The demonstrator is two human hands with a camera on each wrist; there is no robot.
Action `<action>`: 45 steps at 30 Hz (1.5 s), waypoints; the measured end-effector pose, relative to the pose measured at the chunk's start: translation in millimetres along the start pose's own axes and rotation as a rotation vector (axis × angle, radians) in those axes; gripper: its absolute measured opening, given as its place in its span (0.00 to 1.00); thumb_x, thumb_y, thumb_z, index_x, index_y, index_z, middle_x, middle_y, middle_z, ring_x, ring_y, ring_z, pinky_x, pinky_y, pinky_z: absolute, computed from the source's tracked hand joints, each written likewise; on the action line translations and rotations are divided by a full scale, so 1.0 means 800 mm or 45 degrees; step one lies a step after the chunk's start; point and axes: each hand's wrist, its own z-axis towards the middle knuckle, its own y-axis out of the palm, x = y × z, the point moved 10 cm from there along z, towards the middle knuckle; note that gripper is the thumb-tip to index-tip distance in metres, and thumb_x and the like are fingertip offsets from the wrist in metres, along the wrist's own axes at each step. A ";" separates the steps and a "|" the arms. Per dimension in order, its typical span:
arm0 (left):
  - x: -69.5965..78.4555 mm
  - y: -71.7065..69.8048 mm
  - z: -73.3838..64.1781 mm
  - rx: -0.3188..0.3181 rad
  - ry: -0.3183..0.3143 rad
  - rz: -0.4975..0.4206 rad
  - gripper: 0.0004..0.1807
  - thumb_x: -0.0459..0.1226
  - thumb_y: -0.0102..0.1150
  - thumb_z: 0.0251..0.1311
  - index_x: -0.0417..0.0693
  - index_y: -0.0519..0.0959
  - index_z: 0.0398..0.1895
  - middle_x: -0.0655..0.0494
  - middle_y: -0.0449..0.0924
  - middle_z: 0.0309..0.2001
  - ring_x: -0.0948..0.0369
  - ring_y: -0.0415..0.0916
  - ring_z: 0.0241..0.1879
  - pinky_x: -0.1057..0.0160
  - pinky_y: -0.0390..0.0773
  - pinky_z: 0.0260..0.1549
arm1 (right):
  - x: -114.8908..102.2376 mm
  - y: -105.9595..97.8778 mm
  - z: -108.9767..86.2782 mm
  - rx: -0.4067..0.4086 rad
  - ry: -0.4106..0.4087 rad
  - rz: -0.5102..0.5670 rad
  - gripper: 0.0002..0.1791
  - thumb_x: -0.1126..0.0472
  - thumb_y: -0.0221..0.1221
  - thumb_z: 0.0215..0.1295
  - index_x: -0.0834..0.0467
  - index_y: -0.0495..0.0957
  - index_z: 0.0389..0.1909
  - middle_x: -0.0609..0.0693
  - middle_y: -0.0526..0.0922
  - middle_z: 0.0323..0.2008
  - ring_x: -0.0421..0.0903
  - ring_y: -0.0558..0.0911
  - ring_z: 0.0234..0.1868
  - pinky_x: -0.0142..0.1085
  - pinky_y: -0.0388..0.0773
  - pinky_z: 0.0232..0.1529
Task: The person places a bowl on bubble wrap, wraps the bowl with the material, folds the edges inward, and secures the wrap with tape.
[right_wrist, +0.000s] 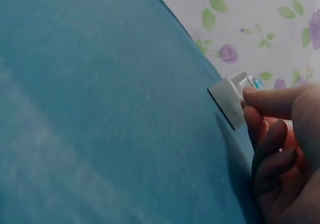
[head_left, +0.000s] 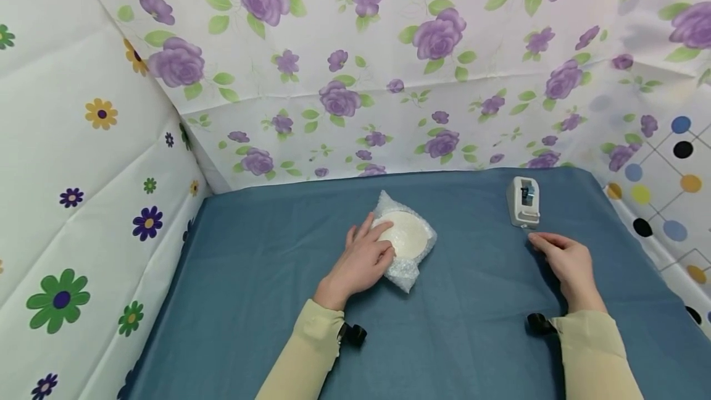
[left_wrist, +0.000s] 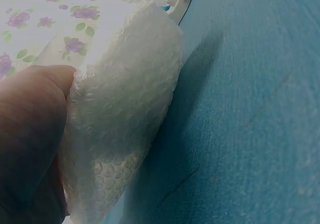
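A round cream dish (head_left: 408, 236) lies wrapped in bubble wrap (head_left: 402, 273) near the middle of the table. My left hand (head_left: 358, 264) rests on its left side from above, fingers spread over the wrap. In the left wrist view, the thumb (left_wrist: 35, 129) touches the bubble wrap (left_wrist: 125, 88), which stands up from the cloth. To the right, my right hand (head_left: 569, 264) has thumb and forefinger together at the front of a white tape dispenser (head_left: 523, 202). They pinch a small clear end of tape (head_left: 525, 227), barely visible. The other right fingers curl toward the palm.
Blue cloth (head_left: 266, 313) covers the table. Floral sheeting (head_left: 300, 91) hangs along the back edge, with patterned sheets at the left (head_left: 100, 171) and right (head_left: 666, 202). A small dark camera sits at each wrist.
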 end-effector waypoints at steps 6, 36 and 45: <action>-0.002 -0.001 -0.001 -0.001 -0.006 0.004 0.25 0.42 0.41 0.86 0.61 0.82 0.28 0.55 0.65 0.81 0.44 0.41 0.85 0.29 0.47 0.76 | -0.038 0.014 -0.017 -0.156 -0.245 -0.037 0.36 0.35 0.63 0.74 0.61 0.83 0.66 0.38 0.85 0.42 0.44 0.79 0.43 0.31 0.78 0.39; 0.002 -0.003 0.002 -0.001 0.092 -0.028 0.24 0.45 0.45 0.86 0.59 0.88 0.34 0.52 0.65 0.81 0.43 0.43 0.85 0.28 0.45 0.76 | -0.274 0.244 -0.151 -0.425 -0.726 -0.740 0.09 0.53 0.68 0.73 0.52 0.93 0.37 0.45 0.86 0.26 0.42 0.81 0.22 0.40 0.80 0.23; 0.000 -0.002 -0.002 -0.009 0.067 0.002 0.23 0.45 0.45 0.86 0.59 0.89 0.34 0.54 0.64 0.81 0.45 0.42 0.85 0.29 0.46 0.77 | -0.264 0.256 -0.148 -0.382 -0.679 -0.786 0.11 0.54 0.68 0.70 0.49 0.90 0.27 0.43 0.82 0.19 0.43 0.80 0.19 0.39 0.77 0.19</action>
